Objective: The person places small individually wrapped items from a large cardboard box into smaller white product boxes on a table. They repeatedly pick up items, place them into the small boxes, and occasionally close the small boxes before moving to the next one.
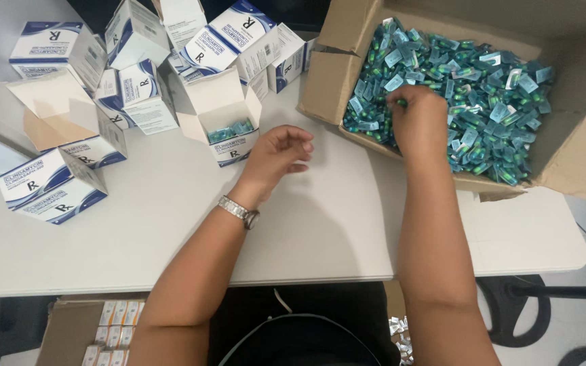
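Note:
A big cardboard box [337, 74] at the upper right is full of green-blue capsule strips [483, 102]. My right hand [418, 118] reaches into it, fingers curled down among the strips. My left hand [276, 152], a metal watch on its wrist, hovers above the white table [334, 224] with loosely curled fingers and nothing in it. Just left of that hand stands an open white-and-blue carton [228, 129] with a few strips inside.
Several white-and-blue cartons [49, 186], some open and some shut, are scattered over the table's left and back. A cardboard box with packed cartons [113, 325] sits on the floor below the table's front edge. A black chair base [517, 301] shows at lower right.

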